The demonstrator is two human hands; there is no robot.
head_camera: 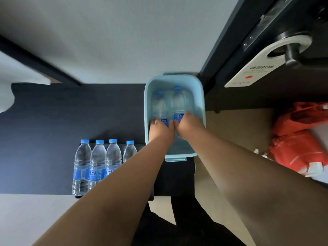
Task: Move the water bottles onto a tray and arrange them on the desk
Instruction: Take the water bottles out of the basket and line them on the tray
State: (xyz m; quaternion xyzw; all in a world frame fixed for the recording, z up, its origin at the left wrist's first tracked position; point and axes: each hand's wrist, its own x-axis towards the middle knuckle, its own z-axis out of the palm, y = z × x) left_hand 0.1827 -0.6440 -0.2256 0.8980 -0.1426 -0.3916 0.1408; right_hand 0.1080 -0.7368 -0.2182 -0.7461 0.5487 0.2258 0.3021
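A light blue plastic bin stands on the dark desk at its right end. Two clear water bottles with blue caps lie inside it. My left hand is closed around the left bottle, and my right hand is closed around the right bottle, both at the labelled lower part. Several more upright water bottles stand in a row near the desk's front edge on a dark tray, partly hidden by my left forearm.
A dark door with a handle and a white hanging sign is at the right. A red plastic bag lies on the floor to the right. A white wall is behind the desk.
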